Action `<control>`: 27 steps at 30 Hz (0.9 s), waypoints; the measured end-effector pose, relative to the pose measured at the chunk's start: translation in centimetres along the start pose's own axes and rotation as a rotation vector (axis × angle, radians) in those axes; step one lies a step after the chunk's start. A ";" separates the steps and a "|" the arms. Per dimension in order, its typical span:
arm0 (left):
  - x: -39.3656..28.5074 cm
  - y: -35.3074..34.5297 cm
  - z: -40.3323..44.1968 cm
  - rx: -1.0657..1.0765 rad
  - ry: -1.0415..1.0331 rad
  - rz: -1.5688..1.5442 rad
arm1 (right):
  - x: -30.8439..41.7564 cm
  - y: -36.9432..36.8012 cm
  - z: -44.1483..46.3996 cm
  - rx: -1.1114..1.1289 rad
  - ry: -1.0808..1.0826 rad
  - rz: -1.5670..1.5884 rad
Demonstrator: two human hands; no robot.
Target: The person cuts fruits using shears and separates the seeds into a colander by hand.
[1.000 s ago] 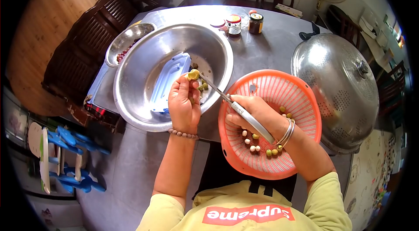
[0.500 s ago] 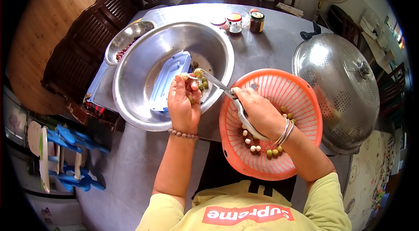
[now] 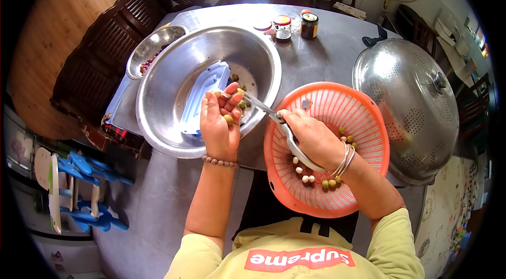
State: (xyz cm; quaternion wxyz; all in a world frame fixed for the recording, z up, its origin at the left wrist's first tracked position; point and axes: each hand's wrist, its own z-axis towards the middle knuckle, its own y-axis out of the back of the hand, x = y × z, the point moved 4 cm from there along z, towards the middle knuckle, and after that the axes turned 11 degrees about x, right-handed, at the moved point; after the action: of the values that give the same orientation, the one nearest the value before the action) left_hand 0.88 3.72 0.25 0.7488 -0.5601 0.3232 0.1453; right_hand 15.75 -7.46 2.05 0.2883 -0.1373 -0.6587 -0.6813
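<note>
My right hand (image 3: pixel 312 134) is wrapped round the grey handles of metal scissors (image 3: pixel 296 152). Their jaws reach left over the steel basin to the fingers of my left hand (image 3: pixel 220 128). At those fingertips is a small pale piece (image 3: pixel 217 94), and a round greenish seed (image 3: pixel 228 119), like a lotus seed, rests against the curled fingers. Green seeds (image 3: pixel 243 104) and dark bits lie in the basin beyond. Below my right hand an orange plastic basket (image 3: pixel 279 194) holds white peeled seeds (image 3: pixel 305 179) and green ones (image 3: pixel 332 183).
The large steel basin (image 3: pixel 163 121) contains a blue plastic tray (image 3: pixel 203 97). Behind it stands a smaller bowl (image 3: pixel 137 49) with reddish items. Jars (image 3: pixel 309 26) stand at the back of the grey table (image 3: pixel 337 55). A perforated steel steamer (image 3: pixel 408 115) sits at the right.
The left fingers have spread a little, and the round seed near the palm shows more clearly. The scissors' tip has shifted slightly, and the green seed formerly at it is less visible.
</note>
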 end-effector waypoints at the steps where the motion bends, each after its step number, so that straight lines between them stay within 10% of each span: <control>1: -0.1 0.0 -0.1 0.000 0.000 0.000 | 0.0 0.1 0.0 -0.004 -0.001 0.013; 17: -0.3 0.4 0.1 0.163 -0.051 -0.022 | -0.4 -0.1 0.5 0.042 -0.003 0.029; 27: -0.4 -0.1 -0.1 -0.124 -0.026 0.026 | -0.1 0.5 -0.4 0.112 0.008 0.050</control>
State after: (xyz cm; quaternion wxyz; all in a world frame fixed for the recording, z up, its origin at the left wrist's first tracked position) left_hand 0.58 3.64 0.58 0.7148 -0.5993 0.3109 0.1824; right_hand 16.16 -7.77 2.33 0.3150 -0.1348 -0.6911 -0.6364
